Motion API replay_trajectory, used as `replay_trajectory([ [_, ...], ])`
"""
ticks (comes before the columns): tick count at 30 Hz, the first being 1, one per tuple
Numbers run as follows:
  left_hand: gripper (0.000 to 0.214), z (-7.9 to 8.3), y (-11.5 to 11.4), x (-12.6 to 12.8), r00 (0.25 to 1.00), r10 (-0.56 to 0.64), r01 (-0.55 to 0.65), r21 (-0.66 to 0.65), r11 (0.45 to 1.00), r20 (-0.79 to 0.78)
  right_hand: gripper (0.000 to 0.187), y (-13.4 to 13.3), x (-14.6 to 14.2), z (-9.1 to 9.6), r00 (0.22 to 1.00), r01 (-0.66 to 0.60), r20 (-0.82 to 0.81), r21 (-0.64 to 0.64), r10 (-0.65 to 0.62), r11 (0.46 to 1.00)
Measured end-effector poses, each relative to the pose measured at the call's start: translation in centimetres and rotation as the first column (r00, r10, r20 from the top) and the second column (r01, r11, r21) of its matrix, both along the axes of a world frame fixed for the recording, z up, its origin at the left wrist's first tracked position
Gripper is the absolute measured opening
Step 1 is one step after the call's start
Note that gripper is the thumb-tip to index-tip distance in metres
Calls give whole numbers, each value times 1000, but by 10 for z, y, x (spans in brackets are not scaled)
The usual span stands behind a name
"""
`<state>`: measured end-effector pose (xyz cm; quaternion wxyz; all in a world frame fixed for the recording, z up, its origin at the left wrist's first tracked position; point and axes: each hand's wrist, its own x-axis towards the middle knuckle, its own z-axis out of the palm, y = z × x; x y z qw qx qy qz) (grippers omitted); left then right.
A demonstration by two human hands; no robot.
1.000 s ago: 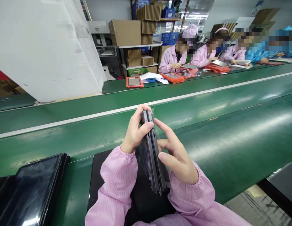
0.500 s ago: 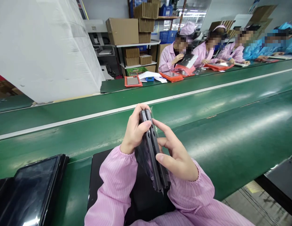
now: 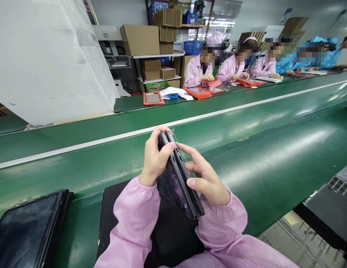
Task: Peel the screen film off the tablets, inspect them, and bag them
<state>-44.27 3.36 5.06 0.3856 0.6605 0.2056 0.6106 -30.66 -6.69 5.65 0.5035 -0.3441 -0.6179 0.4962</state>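
Note:
Two dark slim tablets (image 3: 181, 182) are held on edge face to face, tilted, with their port edges turned up towards me. Clear film sticks out around them. My left hand (image 3: 154, 160) is closed round their far end, its thumb lying over the upper edges. On the right side, my right hand (image 3: 208, 180) grips the pair with its thumb on the edge and its index finger stretched along the far part. Its other fingers are partly hidden behind the tablets. Below both hands lies a flat black pad or panel (image 3: 170, 238).
Larger black screens (image 3: 28, 227) are stacked at the left. A green conveyor belt (image 3: 262, 167) runs across in front. Co-workers in pink (image 3: 199, 69) and blue sit beyond it, with orange-wrapped panels (image 3: 199, 93). A tall white wrapped stack (image 3: 50, 63) stands at far left.
The view has turned slightly to the right. My hands keep hold of the tablets, whose near ends have risen a little. Across the belt, a co-worker has lowered the dark sheet.

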Motion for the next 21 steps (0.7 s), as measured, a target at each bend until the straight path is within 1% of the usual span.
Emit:
replay_trajectory([
  [5, 20, -2, 0, 1, 999, 45, -45, 2, 999, -17, 73, 1, 1, -1, 999, -12, -42, -25, 10, 1000],
  [9, 21, -2, 1, 1, 999, 35, -35, 10, 999, -7, 68, 4, 2, -3, 997, -52, -56, 32, 54, 998],
  [11, 22, -2, 1, 0, 1000, 29, -29, 17, 999, -2, 68, 4, 2, -3, 996, -59, -58, 40, 61, 997],
  [15, 26, -4, 2, 1, 1000, -1, 1, 23, 1000, 11, 68, 2, 1, -3, 997, -48, -54, 34, 50, 998],
  [21, 31, -7, -3, 4, 992, -72, 75, -31, 997, 100, 68, -4, 3, -1, 998, -64, -13, 52, 65, 997],
])
